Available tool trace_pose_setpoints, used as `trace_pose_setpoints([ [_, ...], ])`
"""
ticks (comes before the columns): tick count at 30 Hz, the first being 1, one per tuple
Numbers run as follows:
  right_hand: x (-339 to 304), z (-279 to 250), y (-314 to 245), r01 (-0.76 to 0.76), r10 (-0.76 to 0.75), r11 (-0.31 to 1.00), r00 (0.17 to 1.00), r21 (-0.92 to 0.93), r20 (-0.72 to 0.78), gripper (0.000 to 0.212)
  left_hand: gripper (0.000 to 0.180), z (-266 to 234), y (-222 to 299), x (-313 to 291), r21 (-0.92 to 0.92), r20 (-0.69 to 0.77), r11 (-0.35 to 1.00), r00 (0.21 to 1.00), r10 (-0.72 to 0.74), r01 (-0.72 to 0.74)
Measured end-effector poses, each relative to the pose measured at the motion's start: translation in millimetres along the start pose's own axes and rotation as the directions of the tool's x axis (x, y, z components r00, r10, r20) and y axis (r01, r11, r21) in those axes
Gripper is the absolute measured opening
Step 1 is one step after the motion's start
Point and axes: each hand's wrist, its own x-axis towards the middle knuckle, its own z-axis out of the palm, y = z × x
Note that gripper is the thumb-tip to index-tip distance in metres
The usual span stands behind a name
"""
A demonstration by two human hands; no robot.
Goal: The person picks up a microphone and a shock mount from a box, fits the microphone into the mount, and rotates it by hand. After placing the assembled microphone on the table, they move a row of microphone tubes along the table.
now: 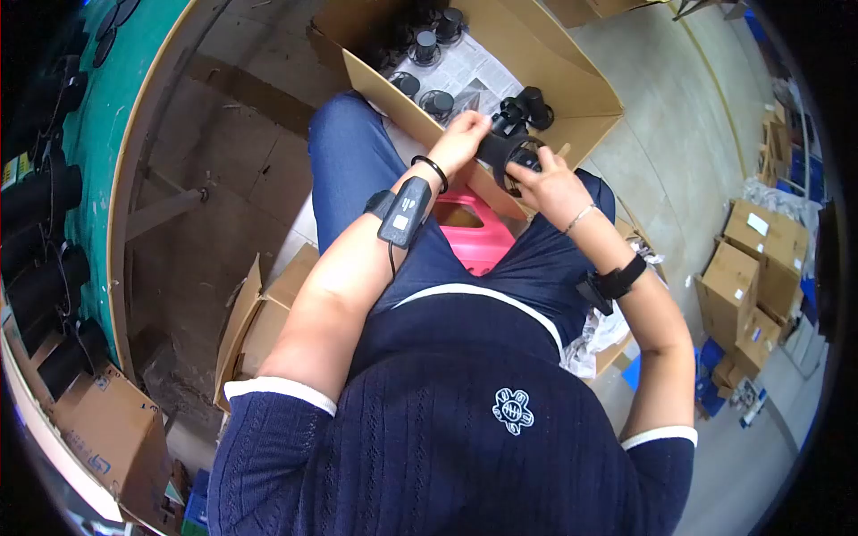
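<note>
Left hand [462, 138], right hand [550, 183] gripping black plastic part [514, 134], cardboard box [581, 80]

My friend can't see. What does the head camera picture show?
A seated person holds a black part in both hands, left hand and right hand, above an open cardboard box of similar black parts on newspaper.

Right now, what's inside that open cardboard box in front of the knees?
The cardboard box holds several black round parts standing on printed paper. Its near wall and both hands hide the rest.
</note>
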Motion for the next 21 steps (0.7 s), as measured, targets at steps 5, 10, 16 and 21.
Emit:
trace_pose_setpoints([
  [5,6,-26,11,-0.258,0.459,0.602,0.886,0.756,-0.063,0.032,0.069,-5,10,-17,-0.347,-0.427,0.879,0.779,-0.459,0.327],
  [10,12,-38,-31,-0.164,0.498,0.170,0.865,0.972,0.059,0.036,0.053,11,39,-32,-0.793,0.184,0.542,0.957,-0.224,0.280],
  [16,0,-42,-60,0.000,0.319,0.846,0.801,0.533,-0.507,0.056,0.057,-4,45,-43,-0.881,0.356,0.306,0.932,-0.070,0.360],
  [21,-9,-45,-81,0.074,0.464,0.426,0.838,0.902,-0.288,0.064,0.058,-18,33,-45,-0.885,0.397,0.265,0.918,0.002,0.382],
])
